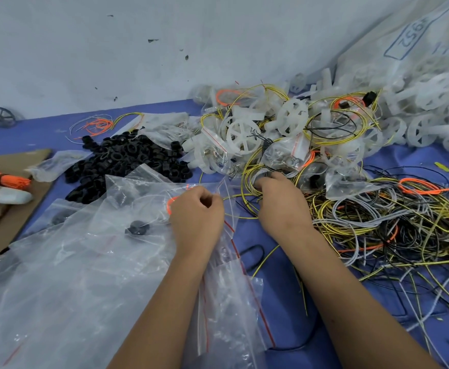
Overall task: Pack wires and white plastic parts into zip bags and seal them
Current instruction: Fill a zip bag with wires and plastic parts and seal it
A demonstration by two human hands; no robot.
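My right fingertips are buried in the loops of yellow-and-black striped wire, so I cannot tell whether they pinch a strand or only press into the bundle; only the back of my right hand and its bent knuckles show. The clear zip bags with red seal strips lie in a heap so overlapped that I cannot make out where one ends and the next begins, and the heap runs off the lower left edge. A few small black pieces inside them are blurred by the plastic.

My left hand rests on that heap, its fingers curled in tight against the thumb, pinching the top edge of one clear bag just beside an orange wire loop that shows through the plastic.

The white plastic spoked wheel parts are piled at the back of the blue desk, mixed with filled bags and wire. More of them spill from a large white woven sack, cut off at the right. A loose tangle of grey, yellow, black and orange wires spreads to the right of my right hand. A mound of black plastic rings sits behind the bags.
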